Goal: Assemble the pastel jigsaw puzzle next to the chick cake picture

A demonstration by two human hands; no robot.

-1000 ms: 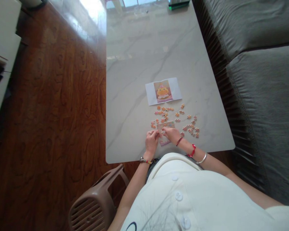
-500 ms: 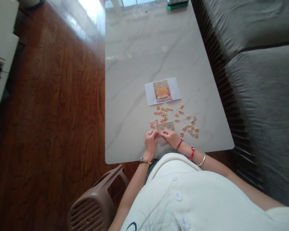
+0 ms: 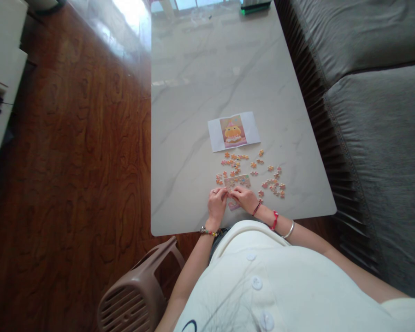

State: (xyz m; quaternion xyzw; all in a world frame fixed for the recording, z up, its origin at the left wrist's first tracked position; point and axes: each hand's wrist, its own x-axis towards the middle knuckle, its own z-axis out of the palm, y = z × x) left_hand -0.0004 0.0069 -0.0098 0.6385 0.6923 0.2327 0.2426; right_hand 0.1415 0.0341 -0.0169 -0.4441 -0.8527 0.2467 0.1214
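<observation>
My left hand and my right hand meet fingertip to fingertip over a partly joined jigsaw section near the front edge of the marble table. Both hands have their fingers curled in a pinch; what they hold is too small to make out, probably a puzzle piece. Several loose orange and pink puzzle pieces lie scattered just beyond and to the right of my hands. A reference picture of a yellow figure on white paper lies flat farther back.
A brown plastic stool stands at the lower left beside me. A grey sofa runs along the table's right side. Dark wooden floor lies to the left. A green-edged object sits at the table's far end.
My right hand has drawn back slightly toward me and closed in on my left hand; the view shifted a little. The pieces on the table have not moved.
</observation>
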